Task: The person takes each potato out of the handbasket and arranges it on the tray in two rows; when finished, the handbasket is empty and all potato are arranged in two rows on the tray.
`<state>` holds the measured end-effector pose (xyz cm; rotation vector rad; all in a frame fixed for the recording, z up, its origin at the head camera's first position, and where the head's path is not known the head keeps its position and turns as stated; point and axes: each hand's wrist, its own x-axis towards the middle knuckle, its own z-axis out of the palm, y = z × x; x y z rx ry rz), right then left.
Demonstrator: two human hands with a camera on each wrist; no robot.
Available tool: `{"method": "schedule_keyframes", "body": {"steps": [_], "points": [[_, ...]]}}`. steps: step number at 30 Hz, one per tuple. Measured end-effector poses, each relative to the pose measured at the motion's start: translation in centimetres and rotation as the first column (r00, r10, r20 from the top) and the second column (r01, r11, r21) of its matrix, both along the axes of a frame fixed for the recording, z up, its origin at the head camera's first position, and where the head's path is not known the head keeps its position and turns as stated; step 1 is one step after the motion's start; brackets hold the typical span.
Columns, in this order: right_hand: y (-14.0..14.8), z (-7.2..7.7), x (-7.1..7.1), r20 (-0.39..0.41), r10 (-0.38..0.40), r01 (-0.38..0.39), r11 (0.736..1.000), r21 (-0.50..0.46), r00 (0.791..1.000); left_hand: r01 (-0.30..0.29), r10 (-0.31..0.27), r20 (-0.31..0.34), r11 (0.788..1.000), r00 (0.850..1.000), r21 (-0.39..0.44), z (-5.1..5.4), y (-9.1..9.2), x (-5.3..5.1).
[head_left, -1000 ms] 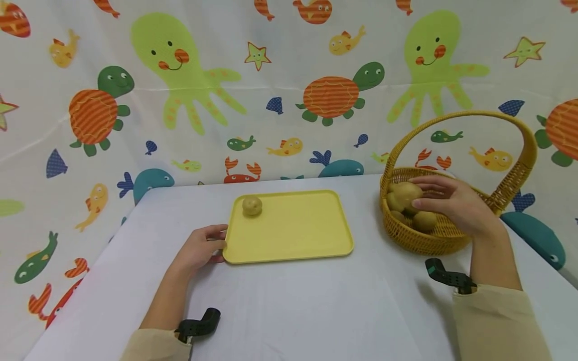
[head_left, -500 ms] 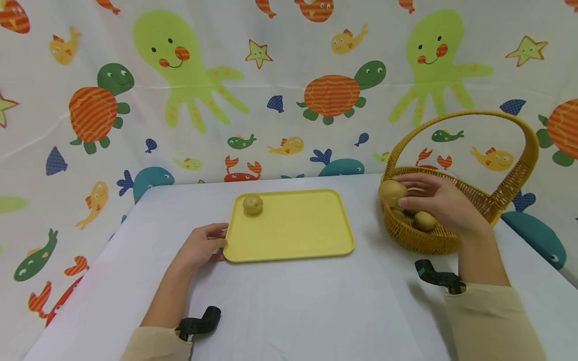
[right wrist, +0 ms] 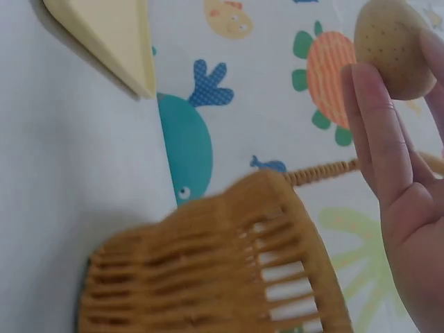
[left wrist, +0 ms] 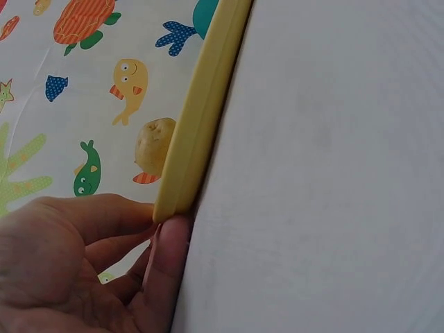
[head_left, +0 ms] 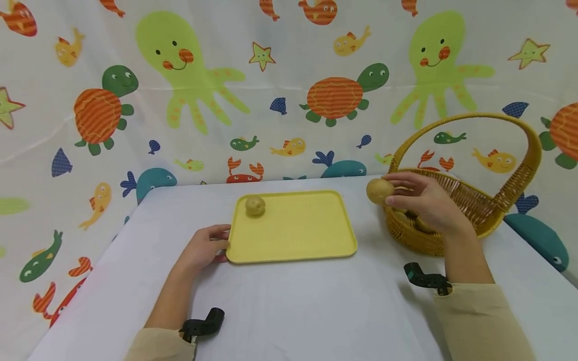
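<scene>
In the head view my right hand pinches a potato between thumb and fingertips, above the near-left rim of the wicker basket. Its round, speckled skin shows in the right wrist view, where the held potato is at the upper right. Partly hidden potatoes lie inside the basket, below my right hand. My left hand holds the yellow tray by its left edge; in the left wrist view the fingertips meet at the tray corner. Another potato sits in the tray's far-left corner.
A white cloth covers the table under tray and basket. The basket's tall arched handle rises at the right. Behind the table hangs a curtain printed with sea animals.
My right hand has lifted a potato out of the basket and carried it left past the rim. My left hand stays at the tray's edge.
</scene>
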<state>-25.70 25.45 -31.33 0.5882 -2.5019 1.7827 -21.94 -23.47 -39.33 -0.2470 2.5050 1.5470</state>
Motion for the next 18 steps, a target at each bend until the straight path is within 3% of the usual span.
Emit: {"method": "schedule_keyframes", "body": {"steps": [5, 12, 18], "points": [[-1.3, -0.2, -0.5, 0.013, -0.025, 0.026, 0.998, -0.05, 1.0, -0.014, 0.014, 0.004, 1.0, 1.0, -0.004, -0.1, 0.2, -0.1], [-3.5, -0.4, -1.6, 0.029, 0.034, -0.03, 0.992, -0.125, 0.999, -0.029, 0.029, 0.007, 1.0, 1.0, 0.006, -0.3, 0.2, -0.2], [-5.2, -0.8, -2.5, 0.033, 0.04, -0.035, 0.989, -0.143, 0.999, -0.033, 0.032, 0.01, 0.999, 0.999, 0.009, -0.2, 0.1, -0.3]]}}
